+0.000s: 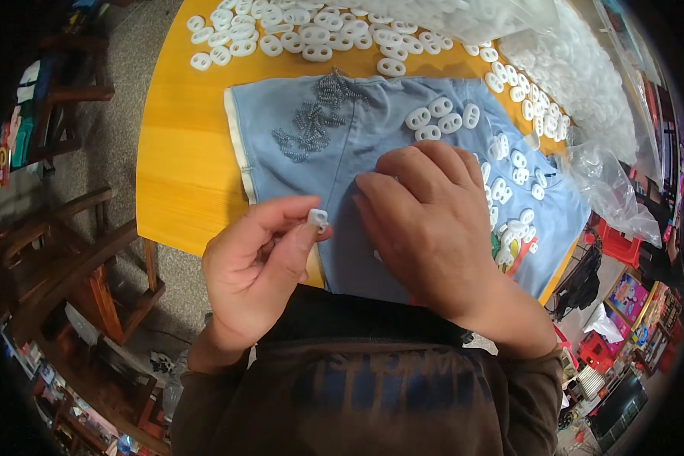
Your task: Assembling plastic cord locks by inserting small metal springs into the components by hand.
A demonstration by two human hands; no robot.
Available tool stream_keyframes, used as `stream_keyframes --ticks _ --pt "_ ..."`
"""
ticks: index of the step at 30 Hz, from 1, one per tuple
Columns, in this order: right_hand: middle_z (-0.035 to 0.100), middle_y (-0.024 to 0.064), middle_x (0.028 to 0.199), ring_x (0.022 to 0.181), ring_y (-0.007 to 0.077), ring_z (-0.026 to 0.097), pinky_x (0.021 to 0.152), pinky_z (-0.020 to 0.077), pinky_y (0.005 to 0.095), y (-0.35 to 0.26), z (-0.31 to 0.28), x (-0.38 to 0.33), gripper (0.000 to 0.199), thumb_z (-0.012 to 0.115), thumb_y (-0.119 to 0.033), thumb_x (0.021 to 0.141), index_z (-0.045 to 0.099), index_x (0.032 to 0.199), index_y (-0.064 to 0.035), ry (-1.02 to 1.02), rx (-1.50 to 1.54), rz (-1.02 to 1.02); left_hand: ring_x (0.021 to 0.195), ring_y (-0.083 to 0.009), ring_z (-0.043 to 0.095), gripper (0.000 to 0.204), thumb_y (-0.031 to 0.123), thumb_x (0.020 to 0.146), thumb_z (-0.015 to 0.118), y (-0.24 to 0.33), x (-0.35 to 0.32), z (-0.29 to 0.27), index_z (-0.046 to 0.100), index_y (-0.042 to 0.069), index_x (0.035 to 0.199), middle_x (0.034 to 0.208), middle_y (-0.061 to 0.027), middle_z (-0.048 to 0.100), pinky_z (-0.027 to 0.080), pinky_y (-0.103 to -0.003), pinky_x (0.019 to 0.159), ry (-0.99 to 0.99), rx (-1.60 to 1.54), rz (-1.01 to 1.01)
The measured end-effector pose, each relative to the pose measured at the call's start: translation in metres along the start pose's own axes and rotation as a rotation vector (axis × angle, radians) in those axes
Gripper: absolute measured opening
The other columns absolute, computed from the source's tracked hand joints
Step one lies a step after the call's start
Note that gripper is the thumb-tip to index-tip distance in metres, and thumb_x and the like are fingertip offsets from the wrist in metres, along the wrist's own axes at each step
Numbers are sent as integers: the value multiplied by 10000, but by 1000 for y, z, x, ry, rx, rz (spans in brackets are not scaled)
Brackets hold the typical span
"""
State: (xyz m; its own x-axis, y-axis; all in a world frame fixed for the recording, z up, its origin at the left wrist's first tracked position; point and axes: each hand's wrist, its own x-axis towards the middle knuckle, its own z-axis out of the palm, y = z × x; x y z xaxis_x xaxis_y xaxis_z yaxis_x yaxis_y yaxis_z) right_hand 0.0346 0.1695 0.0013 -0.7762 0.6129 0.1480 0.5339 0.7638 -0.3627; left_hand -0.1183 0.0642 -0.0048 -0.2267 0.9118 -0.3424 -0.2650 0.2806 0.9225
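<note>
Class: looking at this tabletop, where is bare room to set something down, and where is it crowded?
Free: the bare yellow table left of the blue cloth. Crowded: white plastic pieces along the far edge, small metal springs mid-cloth, more pieces near the right hand. The left hand holds one piece.

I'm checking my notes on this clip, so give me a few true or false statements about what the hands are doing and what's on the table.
1. The left hand pinches a small white plastic piece between its fingertips. True.
2. The right hand holds a pair of scissors. False: it rests palm down on the blue cloth, and no scissors show.
3. A heap of small metal springs lies on the cloth. True.
4. The table top is green. False: it is yellow-orange.
5. The white plastic pieces on the table are all packed in a cardboard box. False: many lie loose on the table and cloth.
</note>
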Motion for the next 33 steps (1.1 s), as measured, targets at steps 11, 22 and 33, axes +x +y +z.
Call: stream_keyframes --ticks 11,22,33 --pt "498 42 704 706 230 512 655 407 337 -4 -7 16 91 590 -101 632 521 691 -90 -154 -16 -13 637 -8 492 203 -13 850 533 -7 -1 1 547 -34 1051 830 -36 617 388 -133 558 58 4 17" --pt "580 63 733 653 212 551 585 416 298 3 -25 -9 96 646 6 686 579 739 -38 -79 746 112 709 -46 539 200 -27 847 516 5 -7 8 540 -40 1045 858 -51 598 421 -157 611 45 -7 28" --pt "538 13 692 613 97 485 538 358 226 -1 -41 -68 48 623 -15 750 582 753 -40 20 1239 330 731 -74 555 223 -62 790 562 15 -25 50 560 -24 1010 839 -54 585 451 -194 655 -240 83 107"
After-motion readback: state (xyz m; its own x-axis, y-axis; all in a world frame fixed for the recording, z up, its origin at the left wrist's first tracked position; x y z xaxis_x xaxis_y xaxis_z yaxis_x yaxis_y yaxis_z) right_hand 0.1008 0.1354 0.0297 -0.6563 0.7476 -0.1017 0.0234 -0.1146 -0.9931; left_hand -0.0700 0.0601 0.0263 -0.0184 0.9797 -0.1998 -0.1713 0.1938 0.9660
